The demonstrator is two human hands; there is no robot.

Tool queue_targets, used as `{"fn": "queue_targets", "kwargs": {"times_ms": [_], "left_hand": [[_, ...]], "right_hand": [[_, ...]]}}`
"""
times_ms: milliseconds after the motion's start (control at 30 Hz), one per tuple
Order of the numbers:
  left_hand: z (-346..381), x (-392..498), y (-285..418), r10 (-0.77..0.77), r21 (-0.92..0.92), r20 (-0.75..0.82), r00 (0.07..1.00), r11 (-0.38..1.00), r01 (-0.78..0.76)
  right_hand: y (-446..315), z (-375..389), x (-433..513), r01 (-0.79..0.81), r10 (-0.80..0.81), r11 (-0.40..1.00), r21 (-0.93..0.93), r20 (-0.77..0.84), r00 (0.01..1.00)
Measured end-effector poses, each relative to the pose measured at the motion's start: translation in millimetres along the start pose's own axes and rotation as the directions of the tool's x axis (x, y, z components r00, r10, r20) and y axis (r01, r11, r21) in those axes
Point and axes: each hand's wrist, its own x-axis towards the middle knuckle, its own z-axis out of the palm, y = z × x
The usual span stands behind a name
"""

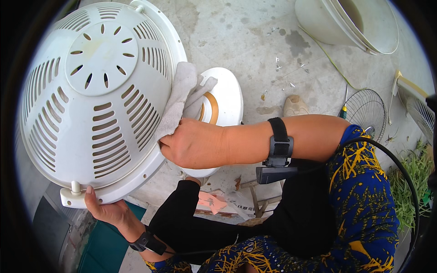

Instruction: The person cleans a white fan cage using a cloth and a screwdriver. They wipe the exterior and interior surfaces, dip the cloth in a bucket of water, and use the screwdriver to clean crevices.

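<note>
A large white slotted plastic tub, seemingly a spin basket or fan housing [101, 58], is tilted up at the left with its flat slotted end facing the camera. My left hand [111, 211] grips its rim at the lower edge, the thumb near a small peg. With my right hand [184, 143] I hold a grey cloth [175, 99] against the side of the rim; the fingertips are hidden behind the cloth and rim. Behind the cloth lies a round white piece with a gold ring [228, 92], partly covered by my right forearm.
A white bucket [321, 24] lies tilted at the top right. Small clips or screws [278, 67] are scattered on the concrete floor. A wire fan guard [367, 105], a screwdriver [343, 112], a yellowed fan part [414, 99] and a green plant [408, 191] are at the right.
</note>
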Motion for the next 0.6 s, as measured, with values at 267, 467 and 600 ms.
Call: {"fn": "queue_targets", "kwargs": {"times_ms": [267,467,600], "left_hand": [[-15.8,-2.4,-8.4,-0.022,-0.117,0.113,0.993,0.993,0.036],[-7.3,-6.4,-6.7,-0.091,-0.142,0.036,0.995,0.985,0.096],[9.3,-45.0,-19.2,-0.113,-0.192,0.131,0.985,0.972,0.137]], "right_hand": [[-29.1,-1.9,49.3,0.100,0.090,0.609,0.787,-0.194,0.977],[-42.5,-6.8,70.9,0.111,0.091,0.709,0.697,-0.247,0.965],[-49.7,-6.4,64.2,0.138,0.122,0.717,0.684,-0.318,0.940]]}}
